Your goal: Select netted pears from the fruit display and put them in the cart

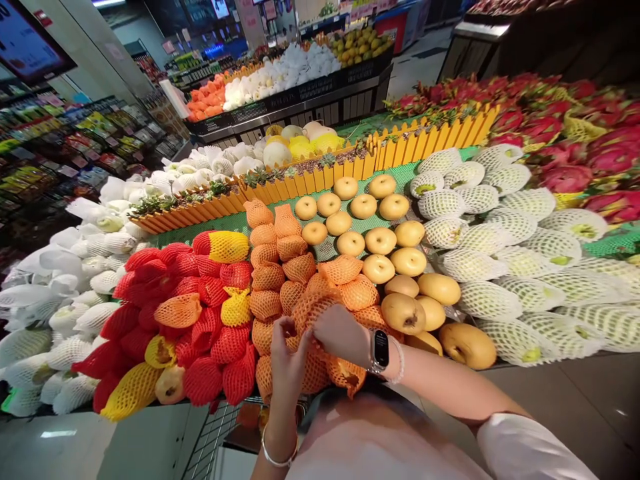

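An orange foam fruit net point(316, 303) is bunched around the fingers of my right hand point(340, 331), which reaches in from the right with a smartwatch on its wrist. Those fingers are hidden inside the mesh, and whether a fruit is in there too cannot be seen. My left hand point(290, 350) is closed, thumb and fingertips pinching the near edge of the same net. Below and around both hands lie pears in orange nets point(300, 269). Bare yellow-brown pears point(380, 241) sit just beyond and to the right.
Fruit in red nets point(210, 290) and white-wrapped fruit point(75, 320) spread leftward. White-netted fruit point(480, 243) and dragon fruit point(565, 177) fill the right. A low yellow picket fence point(320, 181) with small plants crosses behind. A wire cart point(213, 437) stands below the front edge.
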{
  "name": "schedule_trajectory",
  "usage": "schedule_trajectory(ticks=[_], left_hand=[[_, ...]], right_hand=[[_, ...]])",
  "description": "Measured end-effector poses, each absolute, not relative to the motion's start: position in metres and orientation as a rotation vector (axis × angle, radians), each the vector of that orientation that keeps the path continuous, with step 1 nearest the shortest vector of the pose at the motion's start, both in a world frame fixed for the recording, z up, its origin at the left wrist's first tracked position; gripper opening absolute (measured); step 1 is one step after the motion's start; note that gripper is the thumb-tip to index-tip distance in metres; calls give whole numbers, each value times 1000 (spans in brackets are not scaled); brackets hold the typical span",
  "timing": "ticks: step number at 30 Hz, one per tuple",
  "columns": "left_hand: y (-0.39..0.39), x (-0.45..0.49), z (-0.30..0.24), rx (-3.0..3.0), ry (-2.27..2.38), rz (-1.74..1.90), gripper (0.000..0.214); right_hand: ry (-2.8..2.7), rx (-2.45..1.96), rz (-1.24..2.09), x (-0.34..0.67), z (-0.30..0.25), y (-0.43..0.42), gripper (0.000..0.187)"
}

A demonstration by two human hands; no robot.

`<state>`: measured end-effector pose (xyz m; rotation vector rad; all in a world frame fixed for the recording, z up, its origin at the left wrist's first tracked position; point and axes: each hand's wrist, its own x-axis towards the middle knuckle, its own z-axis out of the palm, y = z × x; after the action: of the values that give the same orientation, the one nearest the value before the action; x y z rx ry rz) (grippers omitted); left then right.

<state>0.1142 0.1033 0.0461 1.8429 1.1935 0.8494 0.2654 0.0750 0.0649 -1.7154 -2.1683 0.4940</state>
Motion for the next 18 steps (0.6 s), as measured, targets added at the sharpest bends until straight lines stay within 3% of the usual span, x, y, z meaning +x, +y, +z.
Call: schedule_trajectory(ticks=[9, 13, 18], left_hand=[[107, 114, 28, 1987, 1150, 934, 43], [114, 108, 32, 2153, 997, 797, 40], [123, 111, 42, 2245, 1123, 769, 31]], right_hand=[[-2405, -1863, 468, 268, 85, 78, 18], [-2426, -1856, 454, 268, 86, 77, 16], [-2421, -1837, 486, 268, 83, 75, 14]])
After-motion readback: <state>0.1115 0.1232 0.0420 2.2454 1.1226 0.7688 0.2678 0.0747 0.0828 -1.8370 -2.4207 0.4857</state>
